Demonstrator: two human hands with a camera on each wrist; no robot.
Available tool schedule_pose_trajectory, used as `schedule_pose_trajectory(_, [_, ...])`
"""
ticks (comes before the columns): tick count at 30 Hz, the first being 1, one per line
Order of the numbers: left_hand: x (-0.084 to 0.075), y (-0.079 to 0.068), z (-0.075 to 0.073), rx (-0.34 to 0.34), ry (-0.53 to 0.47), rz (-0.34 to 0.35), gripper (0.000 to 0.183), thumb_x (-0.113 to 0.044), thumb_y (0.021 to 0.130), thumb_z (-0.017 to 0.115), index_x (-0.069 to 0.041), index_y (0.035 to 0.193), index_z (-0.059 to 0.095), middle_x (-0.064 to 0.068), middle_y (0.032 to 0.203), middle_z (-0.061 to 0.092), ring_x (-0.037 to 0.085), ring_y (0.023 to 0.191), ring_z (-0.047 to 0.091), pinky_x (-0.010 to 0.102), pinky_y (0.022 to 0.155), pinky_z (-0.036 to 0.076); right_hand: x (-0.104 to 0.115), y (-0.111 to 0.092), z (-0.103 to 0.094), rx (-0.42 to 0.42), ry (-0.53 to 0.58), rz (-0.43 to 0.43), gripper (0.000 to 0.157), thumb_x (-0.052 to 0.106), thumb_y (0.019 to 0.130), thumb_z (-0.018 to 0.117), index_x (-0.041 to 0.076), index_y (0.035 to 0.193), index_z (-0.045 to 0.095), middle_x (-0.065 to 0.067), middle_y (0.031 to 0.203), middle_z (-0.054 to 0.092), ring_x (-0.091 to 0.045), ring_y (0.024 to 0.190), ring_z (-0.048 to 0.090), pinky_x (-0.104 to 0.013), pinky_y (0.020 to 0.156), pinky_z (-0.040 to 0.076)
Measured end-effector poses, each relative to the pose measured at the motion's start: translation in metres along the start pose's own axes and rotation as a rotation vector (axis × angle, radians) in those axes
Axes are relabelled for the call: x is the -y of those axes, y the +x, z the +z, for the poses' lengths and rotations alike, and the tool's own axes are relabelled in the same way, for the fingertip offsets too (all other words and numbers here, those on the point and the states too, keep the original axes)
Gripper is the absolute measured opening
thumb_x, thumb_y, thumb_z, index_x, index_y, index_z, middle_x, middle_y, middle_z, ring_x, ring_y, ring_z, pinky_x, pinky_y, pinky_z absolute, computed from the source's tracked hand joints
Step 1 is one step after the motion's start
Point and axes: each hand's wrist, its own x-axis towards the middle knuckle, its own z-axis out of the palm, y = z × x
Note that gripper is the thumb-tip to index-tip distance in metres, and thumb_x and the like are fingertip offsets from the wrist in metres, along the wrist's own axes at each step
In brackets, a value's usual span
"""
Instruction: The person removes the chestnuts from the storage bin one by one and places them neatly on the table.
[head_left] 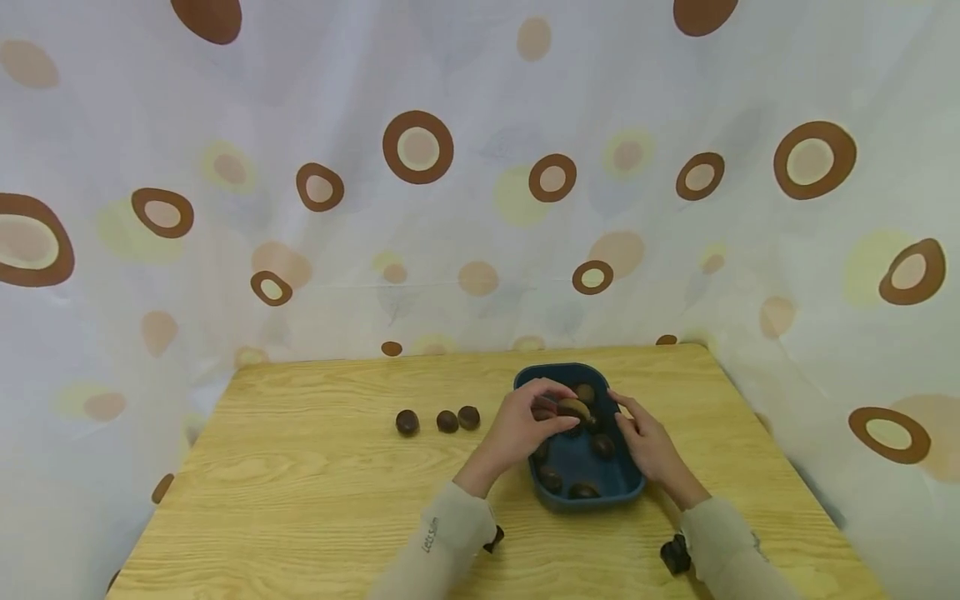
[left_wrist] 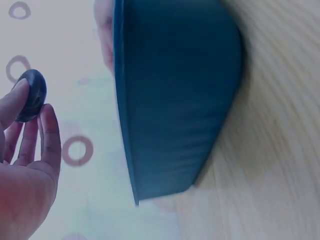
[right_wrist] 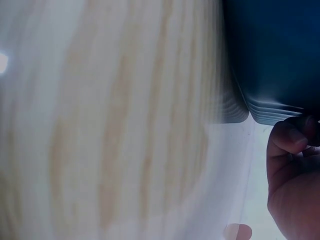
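Right of the table's (head_left: 315, 500) middle sits a deep blue bin (head_left: 622, 492), rectangular with rounded corners. Several brown, chestnut-like pieces (head_left: 603, 446) lie scattered over its floor: some toward the near end, one beside the right wall and one toward the far end. Others are partly hidden behind the left hand (head_left: 521, 421), so their full number cannot be told.

That hand reaches over the left side of the bin and pinches one dark, glossy oval piece (left_wrist: 34, 95) between thumb and fingers. The left-wrist view shows this held piece above the level of the rim, apart from the wall. The right hand (head_left: 648, 446) grips the bin's right side, its fingers bent at the edge; from the right wrist it is partly cut off by the picture's border.

Outside the bin, left of both hands, three more loose pieces (head_left: 447, 422) rest on the wood-grain surface, two close together and the third a little farther left. Behind hangs a pale cloth (head_left: 465, 75) patterned with brown rings and spots.
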Motion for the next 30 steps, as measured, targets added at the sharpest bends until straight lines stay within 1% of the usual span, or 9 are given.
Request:
schedule_pose_trajectory(2, [0.0,-0.002,-0.008,-0.016,-0.01,-0.01,0.027,-0.028,0.096,0.077,-0.026,0.122,0.071,-0.005,0.124,0.067,0.009,0.1,0.066,0.026,0.09,0.057,0.0,-0.001,0.001,-0.006,0.004,0.002,0.044,0.019,0.113,0.043,0.01,0.157,0.044,0.0,0.066,0.046,-0.008,0.058,0.043,-0.026,0.057,0.04])
schedule_pose_trajectory(3, [-0.001,-0.004,-0.012,-0.024,-0.015,-0.014,0.027,-0.027,0.096,0.077,-0.026,0.122,0.071,-0.005,0.124,0.067,0.011,0.101,0.066,0.026,0.09,0.057,0.0,-0.001,0.001,-0.005,0.01,0.005,0.044,0.02,0.114,0.043,0.011,0.157,0.044,0.0,0.064,0.043,-0.01,0.056,0.039,-0.027,0.055,0.038])
schedule_pose_trajectory(5, [0.0,-0.007,-0.019,-0.037,-0.029,-0.023,0.027,-0.027,0.096,0.077,-0.027,0.122,0.07,-0.004,0.124,0.067,0.013,0.102,0.066,0.027,0.091,0.057,0.0,-0.002,0.002,-0.007,0.009,0.002,0.044,0.021,0.114,0.043,0.011,0.157,0.044,0.001,0.065,0.041,-0.01,0.055,0.038,-0.027,0.055,0.037])
schedule_pose_trajectory(11, [-0.001,-0.018,-0.038,-0.067,-0.06,-0.064,0.028,-0.028,0.096,0.076,-0.029,0.123,0.069,-0.004,0.128,0.064,0.017,0.107,0.065,0.029,0.095,0.057,-0.001,-0.003,0.002,0.0,0.002,-0.006,0.045,0.023,0.114,0.042,0.011,0.157,0.044,0.002,0.064,0.04,-0.01,0.054,0.038,-0.027,0.053,0.038])
schedule_pose_trajectory(16, [0.004,-0.024,-0.051,-0.096,-0.066,-0.067,0.031,-0.027,0.097,0.075,-0.025,0.127,0.068,-0.001,0.132,0.063,0.018,0.112,0.065,0.029,0.097,0.056,0.0,-0.001,0.001,-0.006,-0.009,-0.011,0.044,0.023,0.114,0.042,0.011,0.156,0.045,0.001,0.066,0.042,-0.009,0.057,0.041,-0.026,0.055,0.039])
schedule_pose_trajectory(20, [0.012,-0.028,-0.06,-0.133,-0.073,-0.085,0.035,-0.025,0.096,0.076,-0.02,0.13,0.068,0.0,0.131,0.064,0.018,0.112,0.066,0.028,0.095,0.058,0.001,0.001,0.002,0.002,0.004,-0.015,0.044,0.023,0.114,0.042,0.012,0.156,0.045,0.002,0.065,0.04,-0.009,0.054,0.038,-0.027,0.053,0.038])
schedule_pose_trajectory(24, [0.017,-0.032,-0.066,-0.163,-0.077,-0.101,0.038,-0.023,0.096,0.077,-0.013,0.131,0.067,0.004,0.131,0.064,0.022,0.111,0.068,0.031,0.093,0.059,0.003,0.002,0.002,0.016,0.008,-0.015,0.045,0.024,0.114,0.041,0.011,0.157,0.044,0.002,0.064,0.039,-0.009,0.052,0.037,-0.026,0.051,0.038])
schedule_pose_trajectory(27, [0.021,-0.033,-0.069,-0.172,-0.066,-0.11,0.038,-0.023,0.096,0.077,-0.012,0.131,0.067,0.006,0.131,0.064,0.025,0.112,0.068,0.033,0.094,0.059,0.004,0.0,0.001,0.009,0.003,0.0,0.044,0.023,0.114,0.041,0.011,0.157,0.044,0.002,0.064,0.039,-0.01,0.053,0.037,-0.027,0.052,0.037])
schedule_pose_trajectory(30, [0.025,-0.036,-0.072,-0.186,-0.064,-0.137,0.035,-0.023,0.095,0.077,-0.014,0.128,0.069,0.007,0.131,0.065,0.025,0.111,0.069,0.035,0.093,0.06,0.005,-0.001,0.002,0.01,-0.001,0.014,0.044,0.022,0.114,0.041,0.012,0.157,0.043,0.001,0.066,0.04,-0.011,0.054,0.038,-0.027,0.053,0.037])
